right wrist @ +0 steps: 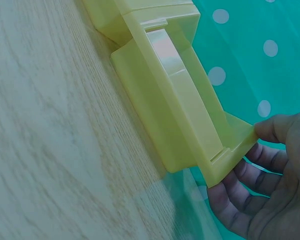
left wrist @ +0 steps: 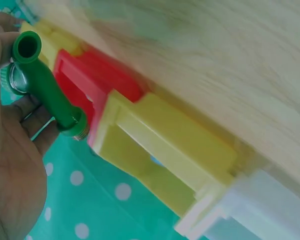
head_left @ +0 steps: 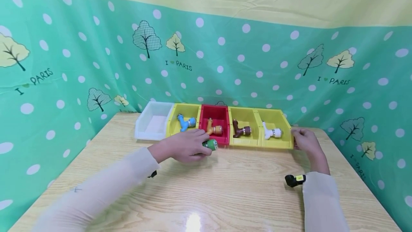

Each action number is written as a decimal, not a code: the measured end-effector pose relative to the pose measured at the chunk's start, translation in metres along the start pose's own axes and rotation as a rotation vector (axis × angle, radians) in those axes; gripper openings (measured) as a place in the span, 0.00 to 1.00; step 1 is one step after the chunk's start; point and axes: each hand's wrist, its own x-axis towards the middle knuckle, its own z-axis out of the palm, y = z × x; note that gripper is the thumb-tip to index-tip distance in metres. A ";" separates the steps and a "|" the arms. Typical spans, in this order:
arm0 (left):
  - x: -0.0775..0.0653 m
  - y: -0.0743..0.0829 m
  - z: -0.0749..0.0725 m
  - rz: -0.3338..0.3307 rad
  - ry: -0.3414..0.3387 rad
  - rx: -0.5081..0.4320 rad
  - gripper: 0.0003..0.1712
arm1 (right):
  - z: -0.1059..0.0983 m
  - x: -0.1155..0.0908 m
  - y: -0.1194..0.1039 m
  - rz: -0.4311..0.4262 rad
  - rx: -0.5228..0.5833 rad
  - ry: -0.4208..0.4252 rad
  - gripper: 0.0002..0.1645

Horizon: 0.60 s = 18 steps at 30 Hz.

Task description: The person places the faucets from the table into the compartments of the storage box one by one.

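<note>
My left hand (head_left: 188, 146) grips a green plastic tap (left wrist: 49, 95) just in front of the red bin (head_left: 215, 140). The left wrist view shows the tap's open end and its threaded end; the fingers partly cover it in the head view. At the right end of the row, my right hand (head_left: 307, 140) holds the rim of the last yellow bin (right wrist: 210, 160), thumb on one side and fingers on the other. Single taps lie in the bins: a blue tap (head_left: 185, 122), an orange tap (head_left: 210, 128), a brown tap (head_left: 238, 130) and a white tap (head_left: 268, 131).
A white bin (head_left: 156, 121) stands at the left end of the row, beside a yellow bin (head_left: 193, 108). Another yellow bin (head_left: 243, 113) adjoins the red one. The row sits on a wooden table (head_left: 241, 189), with a green dotted curtain (head_left: 225, 63) behind and at both sides.
</note>
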 end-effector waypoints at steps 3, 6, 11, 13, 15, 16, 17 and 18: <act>-0.006 -0.007 -0.001 -0.023 -0.006 0.004 0.08 | 0.000 0.000 0.001 0.001 0.002 -0.003 0.38; -0.013 -0.015 -0.002 -0.057 -0.010 -0.014 0.09 | 0.000 0.001 0.002 0.003 0.004 -0.001 0.38; -0.025 -0.029 -0.002 -0.096 0.005 -0.032 0.10 | 0.000 0.000 0.003 -0.005 0.001 0.000 0.37; -0.029 -0.034 -0.003 -0.104 0.018 -0.026 0.08 | 0.000 0.001 0.003 -0.018 -0.005 0.000 0.37; -0.033 -0.039 -0.005 -0.108 0.032 -0.016 0.06 | 0.000 0.001 0.003 -0.030 -0.015 0.000 0.37; -0.035 -0.041 -0.006 -0.109 0.039 -0.010 0.05 | -0.001 0.001 0.003 -0.037 -0.020 -0.001 0.36; -0.037 -0.043 -0.006 -0.109 0.045 -0.006 0.05 | -0.001 0.001 0.004 -0.045 -0.023 0.000 0.36; -0.039 -0.046 -0.007 -0.106 0.050 -0.001 0.04 | -0.001 0.001 0.004 -0.049 -0.024 0.001 0.36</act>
